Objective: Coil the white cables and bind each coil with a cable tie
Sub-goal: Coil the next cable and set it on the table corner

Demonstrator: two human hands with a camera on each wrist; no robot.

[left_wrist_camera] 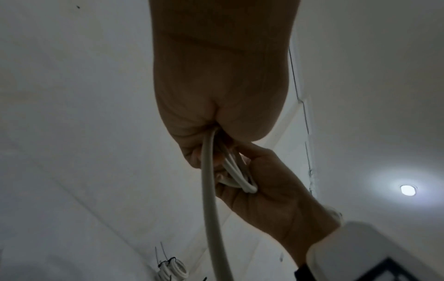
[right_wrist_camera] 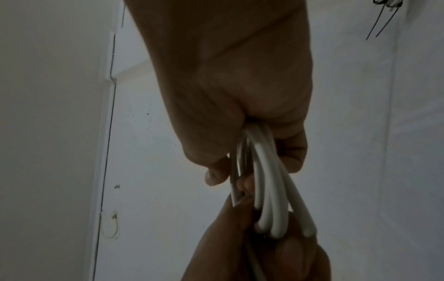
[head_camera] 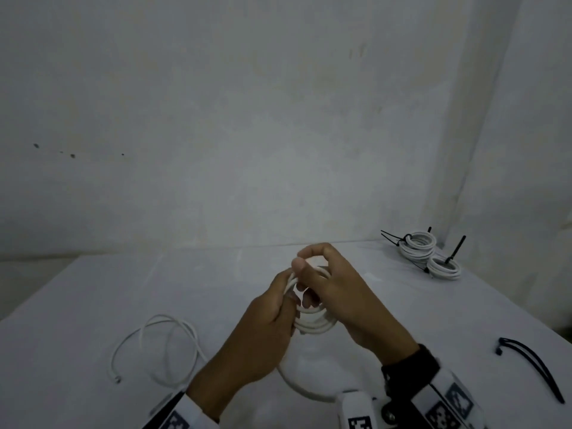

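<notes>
A partly wound white cable coil (head_camera: 314,322) hangs above the table between both hands. My left hand (head_camera: 272,311) grips its left side, and my right hand (head_camera: 328,280) curls over its top and right side. The cable's loose tail (head_camera: 297,388) runs down from the coil to the table, curving left to a free end (head_camera: 117,380). In the left wrist view the tail (left_wrist_camera: 209,190) drops from my left fist. In the right wrist view several loops (right_wrist_camera: 269,190) pass through my right fist. Loose black cable ties (head_camera: 532,366) lie at the right.
Two finished white coils (head_camera: 418,246) (head_camera: 444,267) bound with black ties sit at the table's (head_camera: 93,289) far right corner, close to the white wall. The table's far edge meets the wall behind my hands.
</notes>
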